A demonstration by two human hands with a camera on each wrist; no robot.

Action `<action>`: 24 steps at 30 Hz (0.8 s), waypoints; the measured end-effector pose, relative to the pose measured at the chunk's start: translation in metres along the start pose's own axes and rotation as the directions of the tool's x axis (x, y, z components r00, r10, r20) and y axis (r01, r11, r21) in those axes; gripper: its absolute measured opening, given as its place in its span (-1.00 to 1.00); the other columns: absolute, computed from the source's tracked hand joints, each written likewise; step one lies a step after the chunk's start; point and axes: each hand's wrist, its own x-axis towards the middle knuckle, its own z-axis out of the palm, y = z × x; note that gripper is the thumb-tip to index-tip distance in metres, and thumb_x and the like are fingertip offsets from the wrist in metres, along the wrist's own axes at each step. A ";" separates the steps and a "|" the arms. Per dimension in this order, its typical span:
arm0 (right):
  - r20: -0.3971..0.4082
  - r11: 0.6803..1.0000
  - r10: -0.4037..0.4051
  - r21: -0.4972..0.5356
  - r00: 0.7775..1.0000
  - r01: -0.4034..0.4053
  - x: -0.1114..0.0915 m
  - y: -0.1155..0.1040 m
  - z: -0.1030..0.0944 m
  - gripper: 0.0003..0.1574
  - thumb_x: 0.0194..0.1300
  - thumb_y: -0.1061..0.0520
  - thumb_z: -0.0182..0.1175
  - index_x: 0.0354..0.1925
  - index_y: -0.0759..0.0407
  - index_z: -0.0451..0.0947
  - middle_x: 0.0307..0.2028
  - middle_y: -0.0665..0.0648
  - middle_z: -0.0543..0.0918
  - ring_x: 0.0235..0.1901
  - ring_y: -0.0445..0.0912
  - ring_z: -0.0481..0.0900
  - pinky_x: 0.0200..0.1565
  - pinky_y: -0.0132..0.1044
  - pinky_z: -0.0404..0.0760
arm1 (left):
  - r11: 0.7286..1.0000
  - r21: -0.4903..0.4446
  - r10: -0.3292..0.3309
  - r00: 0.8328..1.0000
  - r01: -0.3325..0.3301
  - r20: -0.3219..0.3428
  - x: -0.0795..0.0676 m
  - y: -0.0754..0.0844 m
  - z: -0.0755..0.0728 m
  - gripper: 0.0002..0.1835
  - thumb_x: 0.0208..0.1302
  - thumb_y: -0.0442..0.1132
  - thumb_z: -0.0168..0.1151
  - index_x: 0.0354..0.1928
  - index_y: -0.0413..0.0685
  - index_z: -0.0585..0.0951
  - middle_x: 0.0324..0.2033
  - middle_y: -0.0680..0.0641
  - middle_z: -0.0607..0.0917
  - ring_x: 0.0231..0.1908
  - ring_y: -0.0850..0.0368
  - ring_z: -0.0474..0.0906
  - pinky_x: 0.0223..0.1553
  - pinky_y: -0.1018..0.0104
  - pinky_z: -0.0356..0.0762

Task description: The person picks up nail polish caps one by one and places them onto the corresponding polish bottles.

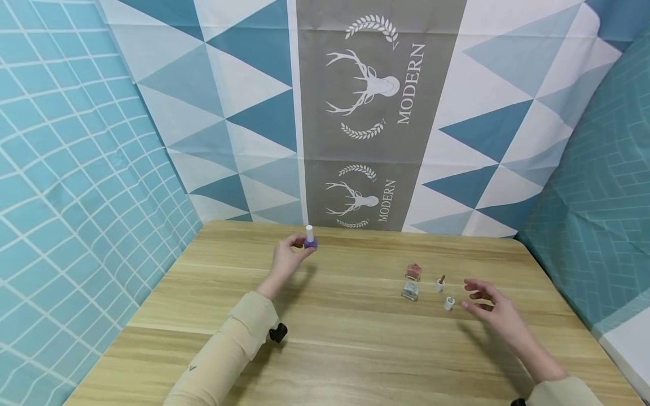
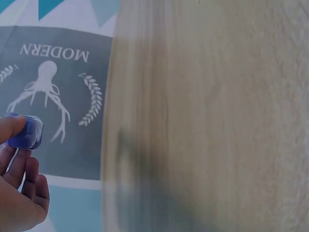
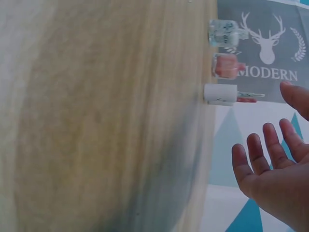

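My left hand (image 1: 285, 258) pinches a purple nail polish bottle (image 1: 311, 243) with a white cap (image 1: 309, 232), held upright over the far part of the table. In the left wrist view, thumb and fingertips grip the sides of the purple glass. On the right, my right hand (image 1: 495, 310) is empty, with fingers spread and loosely bent. Nearest to it are two white brush caps (image 1: 449, 304), standing with their brushes pointing up. Left of the caps stand two uncapped nail polish bottles, one reddish-pink (image 1: 413, 272) and one clear with a silvery tint (image 1: 409, 291).
The wooden table (image 1: 345, 349) ends at the back against a patterned cloth (image 1: 360, 113) with deer heads. Blue-tiled cloth (image 1: 76, 169) hangs along the left side and a teal one (image 1: 604, 225) along the right.
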 end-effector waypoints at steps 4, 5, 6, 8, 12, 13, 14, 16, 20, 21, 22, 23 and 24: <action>0.044 0.999 0.032 -0.034 0.999 -0.030 0.001 0.003 0.002 -0.35 0.16 0.07 0.19 0.16 0.25 0.25 -0.02 0.28 0.44 -0.14 -0.09 0.44 -0.25 -0.47 0.49 | 0.999 0.041 -0.030 1.000 0.030 -0.006 0.002 -0.007 -0.001 -0.62 -0.07 -0.24 0.36 -0.14 -0.18 0.58 -0.25 -0.16 0.64 -0.19 -0.01 0.51 -0.13 0.13 0.45; 0.054 0.998 0.044 -0.043 0.998 -0.041 0.002 0.004 0.002 -0.35 0.15 0.06 0.19 0.16 0.25 0.25 -0.01 0.28 0.44 -0.13 -0.05 0.45 -0.26 -0.46 0.49 | 0.998 0.051 -0.037 0.999 0.037 -0.006 0.002 -0.009 -0.001 -0.62 -0.07 -0.24 0.37 -0.14 -0.17 0.58 -0.24 -0.15 0.65 -0.19 -0.01 0.51 -0.13 0.16 0.45; 0.068 0.997 0.057 -0.047 0.996 -0.053 0.002 0.005 0.003 -0.34 0.16 0.05 0.19 0.16 0.25 0.25 -0.01 0.29 0.44 -0.12 0.00 0.45 -0.27 -0.44 0.50 | 0.997 0.057 -0.043 0.999 0.043 -0.003 0.003 -0.011 -0.001 -0.62 -0.07 -0.23 0.36 -0.14 -0.17 0.58 -0.24 -0.15 0.65 -0.19 0.00 0.52 -0.13 0.17 0.46; 0.090 0.995 0.090 -0.052 0.992 -0.085 0.004 0.007 0.003 -0.33 0.15 0.02 0.19 0.16 0.24 0.26 0.00 0.28 0.45 -0.11 0.06 0.45 -0.29 -0.41 0.50 | 0.996 0.052 -0.066 0.998 0.066 0.001 0.004 -0.015 -0.002 -0.63 -0.07 -0.24 0.36 -0.15 -0.17 0.58 -0.23 -0.15 0.64 -0.19 -0.01 0.52 -0.13 0.18 0.47; 0.135 0.990 0.131 -0.067 0.982 -0.123 0.008 0.009 0.005 -0.30 0.13 -0.06 0.20 0.14 0.26 0.27 -0.01 0.28 0.46 -0.11 0.06 0.47 -0.28 -0.39 0.49 | 0.990 0.018 -0.138 0.990 0.137 0.004 0.006 -0.023 -0.004 -0.61 -0.05 -0.26 0.35 -0.12 -0.20 0.56 -0.20 -0.20 0.62 -0.17 -0.04 0.52 -0.10 0.17 0.48; 0.140 0.990 0.135 -0.067 0.981 -0.126 0.009 0.010 0.006 -0.29 0.12 -0.07 0.20 0.13 0.26 0.28 -0.02 0.28 0.47 -0.12 0.04 0.47 -0.27 -0.39 0.49 | 0.988 0.007 -0.157 0.988 0.157 0.006 0.006 -0.025 -0.004 -0.61 -0.04 -0.26 0.34 -0.11 -0.21 0.55 -0.19 -0.21 0.62 -0.16 -0.05 0.51 -0.09 0.16 0.48; 0.146 0.990 0.135 -0.066 0.980 -0.126 0.010 0.011 0.007 -0.29 0.11 -0.07 0.21 0.13 0.27 0.28 -0.02 0.28 0.48 -0.13 0.03 0.48 -0.27 -0.39 0.49 | 0.985 -0.002 -0.173 0.985 0.173 0.008 0.006 -0.027 -0.005 -0.60 -0.04 -0.27 0.34 -0.10 -0.23 0.55 -0.17 -0.22 0.61 -0.15 -0.05 0.51 -0.09 0.16 0.48; 0.153 0.991 0.125 -0.061 0.980 -0.117 0.012 0.013 0.009 -0.30 0.10 -0.06 0.22 0.11 0.29 0.30 -0.04 0.27 0.48 -0.16 -0.01 0.49 -0.27 -0.40 0.49 | 0.979 -0.020 -0.205 0.979 0.205 0.016 0.007 -0.030 -0.006 -0.60 -0.03 -0.28 0.33 -0.09 -0.23 0.54 -0.15 -0.23 0.60 -0.13 -0.06 0.51 -0.07 0.15 0.47; 0.155 0.994 0.101 -0.057 0.983 -0.093 0.015 0.016 0.012 -0.34 0.08 -0.01 0.24 0.07 0.31 0.34 -0.07 0.26 0.50 -0.21 -0.06 0.49 -0.28 -0.43 0.49 | 0.970 -0.039 -0.241 0.970 0.242 0.029 0.009 -0.037 -0.007 -0.61 -0.03 -0.30 0.32 -0.09 -0.22 0.54 -0.14 -0.23 0.60 -0.12 -0.06 0.50 -0.05 0.14 0.45; 0.156 0.994 0.098 -0.062 0.983 -0.089 0.015 0.017 0.012 -0.34 0.08 -0.01 0.25 0.05 0.32 0.35 -0.09 0.25 0.51 -0.22 -0.06 0.49 -0.30 -0.43 0.49 | 0.968 -0.041 -0.248 0.968 0.249 0.030 0.009 -0.038 -0.007 -0.61 -0.03 -0.30 0.33 -0.09 -0.21 0.54 -0.15 -0.23 0.60 -0.13 -0.06 0.50 -0.05 0.15 0.45; 0.161 0.994 0.093 -0.070 0.983 -0.083 0.016 0.017 0.012 -0.35 0.07 0.00 0.25 0.05 0.32 0.35 -0.10 0.25 0.51 -0.23 -0.06 0.49 -0.31 -0.43 0.49 | 0.966 -0.044 -0.254 0.967 0.255 0.031 0.010 -0.040 -0.008 -0.61 -0.04 -0.31 0.33 -0.10 -0.22 0.55 -0.17 -0.23 0.61 -0.14 -0.06 0.50 -0.05 0.14 0.44; 0.167 0.994 0.094 -0.073 0.981 -0.082 0.017 0.017 0.013 -0.36 0.07 0.00 0.26 0.03 0.33 0.36 -0.11 0.24 0.52 -0.23 -0.06 0.49 -0.32 -0.42 0.48 | 0.965 -0.043 -0.258 0.966 0.260 0.032 0.010 -0.042 -0.008 -0.61 -0.05 -0.32 0.34 -0.11 -0.22 0.55 -0.18 -0.22 0.61 -0.14 -0.06 0.50 -0.05 0.14 0.44; 0.176 0.993 0.093 -0.085 0.980 -0.079 0.019 0.017 0.013 -0.36 0.06 0.00 0.26 0.03 0.33 0.36 -0.13 0.24 0.53 -0.24 -0.06 0.49 -0.33 -0.42 0.48 | 0.964 -0.039 -0.263 0.964 0.265 0.032 0.010 -0.043 -0.008 -0.62 -0.06 -0.32 0.34 -0.11 -0.21 0.56 -0.19 -0.22 0.61 -0.15 -0.05 0.50 -0.06 0.15 0.43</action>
